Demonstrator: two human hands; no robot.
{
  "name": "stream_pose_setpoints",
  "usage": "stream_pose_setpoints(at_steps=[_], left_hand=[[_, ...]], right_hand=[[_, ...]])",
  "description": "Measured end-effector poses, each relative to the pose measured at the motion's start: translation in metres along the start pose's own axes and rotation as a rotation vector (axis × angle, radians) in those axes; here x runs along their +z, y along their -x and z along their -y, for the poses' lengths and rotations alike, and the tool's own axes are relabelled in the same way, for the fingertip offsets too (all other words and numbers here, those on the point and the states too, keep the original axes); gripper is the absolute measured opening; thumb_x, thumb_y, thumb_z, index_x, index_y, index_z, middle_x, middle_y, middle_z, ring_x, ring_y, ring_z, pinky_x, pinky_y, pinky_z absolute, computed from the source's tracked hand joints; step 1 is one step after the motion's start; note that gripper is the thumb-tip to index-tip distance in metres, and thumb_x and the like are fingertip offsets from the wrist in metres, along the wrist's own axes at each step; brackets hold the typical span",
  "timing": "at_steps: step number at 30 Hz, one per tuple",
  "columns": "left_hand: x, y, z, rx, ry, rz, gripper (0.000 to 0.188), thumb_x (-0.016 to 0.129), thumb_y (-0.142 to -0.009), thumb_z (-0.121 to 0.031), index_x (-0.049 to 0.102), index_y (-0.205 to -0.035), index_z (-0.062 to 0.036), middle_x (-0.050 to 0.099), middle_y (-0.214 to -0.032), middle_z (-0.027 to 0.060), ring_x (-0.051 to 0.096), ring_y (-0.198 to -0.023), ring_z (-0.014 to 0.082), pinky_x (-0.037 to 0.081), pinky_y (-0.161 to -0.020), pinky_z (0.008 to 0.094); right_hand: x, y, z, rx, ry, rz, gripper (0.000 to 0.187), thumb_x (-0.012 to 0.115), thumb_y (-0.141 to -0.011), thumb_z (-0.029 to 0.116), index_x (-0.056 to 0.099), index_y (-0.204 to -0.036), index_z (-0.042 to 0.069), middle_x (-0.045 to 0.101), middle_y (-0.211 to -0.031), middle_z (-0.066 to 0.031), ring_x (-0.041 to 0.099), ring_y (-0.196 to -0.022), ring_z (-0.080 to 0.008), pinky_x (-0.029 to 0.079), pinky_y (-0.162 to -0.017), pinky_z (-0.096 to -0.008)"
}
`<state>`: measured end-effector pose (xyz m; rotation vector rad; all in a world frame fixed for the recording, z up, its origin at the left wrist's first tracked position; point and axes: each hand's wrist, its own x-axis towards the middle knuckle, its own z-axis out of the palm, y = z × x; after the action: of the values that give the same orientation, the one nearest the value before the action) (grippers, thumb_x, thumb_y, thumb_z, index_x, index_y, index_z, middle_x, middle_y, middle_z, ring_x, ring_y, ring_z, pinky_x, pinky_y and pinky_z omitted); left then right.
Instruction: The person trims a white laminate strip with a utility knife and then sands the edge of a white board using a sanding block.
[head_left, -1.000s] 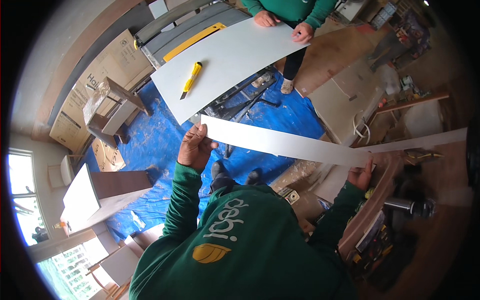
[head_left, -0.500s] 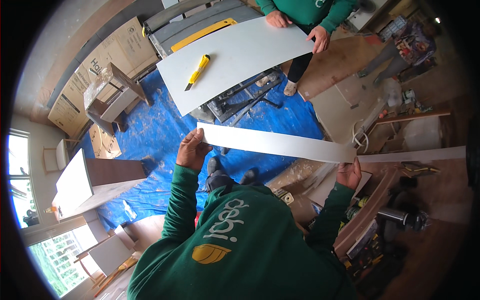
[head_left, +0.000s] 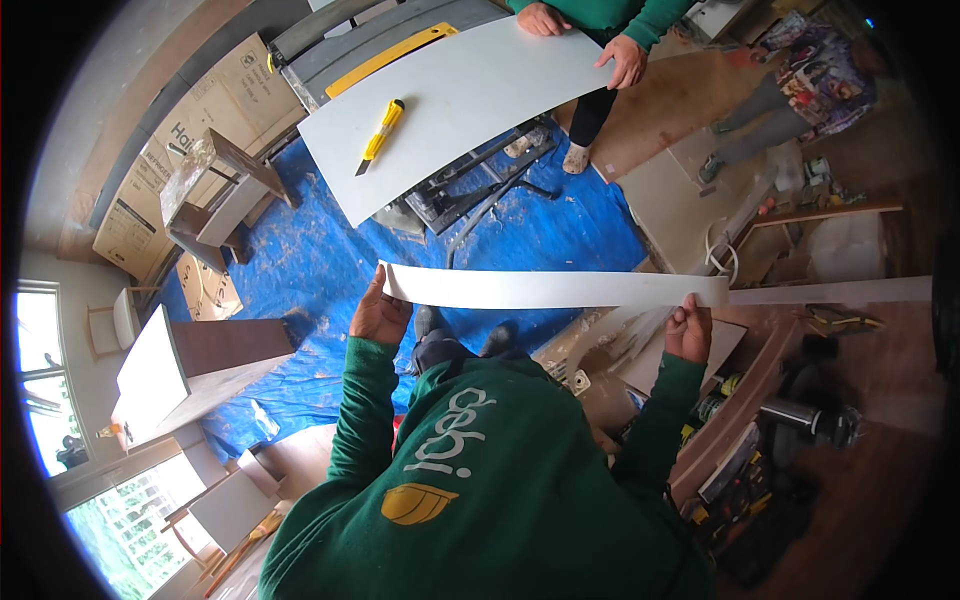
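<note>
Nearly level since the earlier frame, above the blue tarp [head_left: 310, 245], the white strip [head_left: 540, 288] runs lengthwise from left hand [head_left: 380, 316] to right hand [head_left: 689, 331]; left fingers pinch its end, right fingers apparently its lower edge near the other.

Strip [head_left: 550, 289]: plain white
Knife [head_left: 381, 136], upper centre: yellow, black
Tarp [head_left: 320, 240]: blue (pale speckles throughout)
Sweatshirt [head_left: 540, 490], lower centre: green, white-and-yellow print

loc: wkshp | blue flr tarp [head_left: 300, 230] | yel. util. knife [head_left: 380, 137] on wht panel [head_left: 490, 95]
</note>
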<state>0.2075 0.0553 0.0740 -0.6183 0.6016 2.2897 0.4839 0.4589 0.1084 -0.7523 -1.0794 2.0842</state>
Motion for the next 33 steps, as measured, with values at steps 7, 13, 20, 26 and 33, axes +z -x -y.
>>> stream_pose_setpoints(at_steps=[7,13,20,26,33], left_hand=[[0.020,0.009,0.014,-0.034,-0.198,-0.168,0.037,0.074,-0.083,-0.030,0.055,-0.105,-0.0078,0.061,-0.100,0.0059,0.060,-0.090,0.0199,0.047,-0.076,0.0327],[0.002,-0.003,0.016,-0.112,-0.280,-0.137,0.026,0.070,-0.086,-0.028,0.057,-0.097,-0.0082,0.064,-0.089,0.0061,0.064,-0.084,0.0195,0.052,-0.072,0.0285],[-0.011,0.001,-0.010,-0.149,-0.182,-0.205,0.031,0.073,-0.084,-0.023,0.052,-0.103,-0.0099,0.059,-0.084,0.0029,0.061,-0.077,0.0147,0.051,-0.059,0.0291],[-0.006,-0.001,-0.011,-0.102,-0.125,-0.080,0.048,0.069,-0.085,-0.012,0.043,-0.125,-0.0056,0.058,-0.095,0.0061,0.061,-0.085,0.0213,0.052,-0.076,0.0349],[0.039,0.029,0.010,0.127,-0.341,0.165,0.070,0.059,-0.078,0.005,0.029,-0.139,-0.0069,0.050,-0.122,0.0175,0.050,-0.117,0.0344,0.038,-0.102,0.0504]], right_hand=[[-0.005,0.000,-0.011,-0.039,0.005,-0.062,0.008,0.060,-0.093,0.013,0.055,-0.098,0.008,0.054,-0.080,0.0015,0.054,-0.071,-0.0091,0.047,-0.062,-0.0243],[-0.004,0.002,-0.019,-0.031,-0.080,0.001,0.010,0.059,-0.093,0.011,0.054,-0.100,0.007,0.056,-0.083,0.0001,0.055,-0.073,-0.0109,0.050,-0.067,-0.0272],[0.007,0.009,-0.018,-0.015,-0.006,0.118,0.010,0.058,-0.093,0.012,0.055,-0.101,0.006,0.057,-0.082,-0.0011,0.056,-0.074,-0.0117,0.051,-0.067,-0.0285],[0.021,0.011,-0.013,0.013,-0.155,-0.064,0.013,0.059,-0.093,0.020,0.053,-0.089,0.009,0.053,-0.065,0.0005,0.052,-0.057,-0.0133,0.050,-0.063,-0.0345],[0.020,-0.006,-0.006,-0.017,-0.116,-0.156,0.012,0.062,-0.088,0.019,0.055,-0.091,0.011,0.053,-0.065,-0.0013,0.052,-0.058,-0.0133,0.051,-0.066,-0.0355]])
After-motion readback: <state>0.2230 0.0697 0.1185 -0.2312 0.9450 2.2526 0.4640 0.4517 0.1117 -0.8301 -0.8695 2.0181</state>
